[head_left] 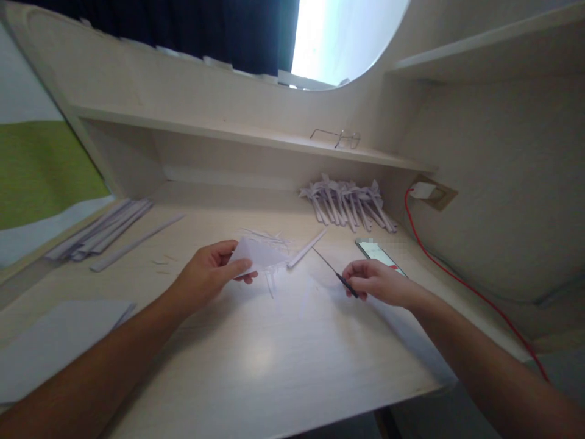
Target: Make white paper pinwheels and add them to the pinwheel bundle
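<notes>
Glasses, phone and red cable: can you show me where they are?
Glasses (340, 139), head view, on the lens frame, on the shelf.
Phone (380, 254), head view, on its lit screen.
Red cable (452, 277), head view, mid-run along the desk's right side.

Pale wood table (274, 360) fills most of the frame. Flat paper strips (103, 235) sit at left, a bunch of folded paper bits (350, 204) upper right of center, a phone (381, 256) beside them, thin scraps (269, 238) mid-frame. Glasses (338, 138) rest on the shelf (205, 131) above.
</notes>
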`<state>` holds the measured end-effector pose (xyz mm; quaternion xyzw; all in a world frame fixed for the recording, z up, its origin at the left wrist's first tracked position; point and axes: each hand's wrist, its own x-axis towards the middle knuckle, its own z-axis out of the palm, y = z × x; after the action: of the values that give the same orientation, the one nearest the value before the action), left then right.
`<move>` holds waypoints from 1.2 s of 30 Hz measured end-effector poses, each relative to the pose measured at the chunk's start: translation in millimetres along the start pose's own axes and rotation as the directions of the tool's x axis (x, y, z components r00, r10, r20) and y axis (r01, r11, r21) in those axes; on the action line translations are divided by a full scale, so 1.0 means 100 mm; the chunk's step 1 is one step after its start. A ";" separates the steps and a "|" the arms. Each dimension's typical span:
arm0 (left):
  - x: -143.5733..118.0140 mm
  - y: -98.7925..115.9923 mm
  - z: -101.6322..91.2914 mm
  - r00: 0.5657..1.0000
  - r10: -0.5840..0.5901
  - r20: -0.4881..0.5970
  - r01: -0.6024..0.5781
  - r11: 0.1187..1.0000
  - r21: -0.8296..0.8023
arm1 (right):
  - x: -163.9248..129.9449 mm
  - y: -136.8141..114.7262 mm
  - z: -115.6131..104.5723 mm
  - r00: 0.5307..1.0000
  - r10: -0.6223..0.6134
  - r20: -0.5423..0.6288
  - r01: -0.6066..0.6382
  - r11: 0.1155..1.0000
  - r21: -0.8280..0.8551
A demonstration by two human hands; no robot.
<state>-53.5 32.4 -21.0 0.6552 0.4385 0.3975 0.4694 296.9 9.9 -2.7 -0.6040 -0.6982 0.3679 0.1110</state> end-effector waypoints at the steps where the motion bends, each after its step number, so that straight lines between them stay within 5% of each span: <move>1: 0.00 0.02 -0.01 1.000 -0.001 0.013 0.001 1.000 -0.018 | 0.05 -0.05 0.05 1.000 -0.028 -0.007 0.028 0.998 0.063; 5: -0.02 0.08 -0.05 0.997 0.004 0.074 0.000 0.998 -0.063 | 0.23 -0.31 0.28 0.993 -0.115 -0.037 0.120 0.886 0.447; 8: -0.03 0.09 -0.08 0.993 0.050 0.102 -0.042 0.996 -0.083 | 0.27 -0.45 0.44 0.991 -0.131 -0.016 0.117 0.821 0.559; 20: -0.09 0.12 -0.19 0.997 0.063 0.035 -0.059 0.994 -0.092 | 0.11 -0.32 0.48 0.979 -0.182 0.093 0.103 0.833 0.544; 36: -0.09 0.16 -0.16 0.998 0.030 0.052 -0.026 0.996 -0.080 | 0.08 -0.37 0.51 0.980 -0.177 0.090 0.102 0.836 0.539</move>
<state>-67.6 25.1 -2.4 0.6526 0.4004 0.4035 0.5009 236.1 -2.0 -17.4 -0.4706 -0.6170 0.5779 0.2526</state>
